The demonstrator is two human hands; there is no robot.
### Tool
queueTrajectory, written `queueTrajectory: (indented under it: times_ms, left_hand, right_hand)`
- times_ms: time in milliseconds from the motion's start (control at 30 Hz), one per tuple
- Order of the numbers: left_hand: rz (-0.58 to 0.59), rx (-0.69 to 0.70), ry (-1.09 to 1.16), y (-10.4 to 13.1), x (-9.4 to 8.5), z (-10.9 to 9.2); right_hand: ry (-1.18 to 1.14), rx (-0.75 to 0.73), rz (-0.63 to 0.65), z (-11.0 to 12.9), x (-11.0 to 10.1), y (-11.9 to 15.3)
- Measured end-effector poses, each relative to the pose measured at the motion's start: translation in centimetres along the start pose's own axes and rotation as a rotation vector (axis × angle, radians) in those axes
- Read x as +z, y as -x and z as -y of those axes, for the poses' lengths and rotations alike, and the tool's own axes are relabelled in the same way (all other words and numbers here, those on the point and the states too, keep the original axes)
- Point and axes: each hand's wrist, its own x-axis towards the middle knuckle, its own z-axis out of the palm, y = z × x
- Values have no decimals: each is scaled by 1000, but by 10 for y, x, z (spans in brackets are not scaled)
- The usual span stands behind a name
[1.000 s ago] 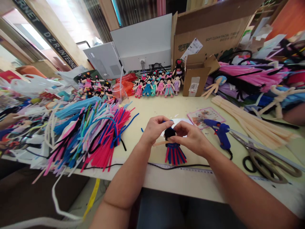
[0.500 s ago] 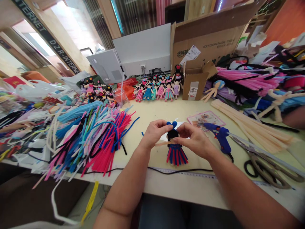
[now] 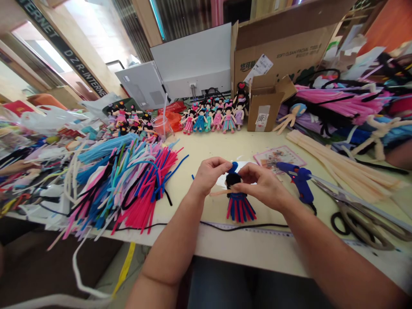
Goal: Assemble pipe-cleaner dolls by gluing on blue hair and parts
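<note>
A small pipe-cleaner doll (image 3: 240,206) with black hair and a blue-and-red striped skirt stands upright between my hands above the table. My right hand (image 3: 262,185) is closed around its head and upper body from the right. With thumb and forefinger, my left hand (image 3: 210,174) pinches a blue fuzzy bow (image 3: 234,166) at the top of the doll's head. One beige arm of the doll sticks out to the left. Behind the doll lies a white sheet, partly covered by my hands. A blue glue gun (image 3: 299,180) rests to the right of my right hand.
Bundles of coloured pipe cleaners (image 3: 138,184) spread over the left side. Scissors (image 3: 360,223) and beige pipe cleaners (image 3: 341,167) lie at right. Finished dolls (image 3: 214,118) stand at the back beside a small cardboard box (image 3: 264,107). A black cord (image 3: 225,227) runs along the front edge.
My left thumb and fingers have shifted slightly to the right over the blue bow, covering its left part. The right hand keeps its hold on the doll. The camera view has moved slightly.
</note>
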Motion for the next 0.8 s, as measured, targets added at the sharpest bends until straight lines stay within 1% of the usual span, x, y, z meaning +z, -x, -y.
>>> queueTrajectory:
  times_ms: [67, 167, 267, 333, 433, 500, 567, 633, 800]
  left_hand:
    - [-6, 7, 8, 0, -1, 1]
    - [33, -13, 65, -3, -6, 4]
    - [138, -108, 135, -6, -10, 9]
    - [222, -148, 164, -8, -10, 14]
    - [354, -131, 138, -7, -4, 20]
    - [401, -90, 57, -6, 3, 22]
    - [393, -62, -11, -4, 10, 22]
    - [366, -70, -21, -4, 14, 23]
    - [361, -127, -37, -5, 15, 25]
  right_hand:
    - [-16, 7, -10, 1, 0, -1]
    - [-153, 30, -37, 3, -3, -4]
    - [-314, 36, -113, 1, -8, -10]
    - [-364, 32, -184, -3, -12, -15]
    - [-415, 25, -233, -10, -16, -19]
    - [-443, 30, -234, -12, -17, -21]
    - [-455, 37, -230, -13, -18, -22]
    - [-451, 56, -224, -13, -21, -22]
    - [-482, 152, -248, -16, -31, -25]
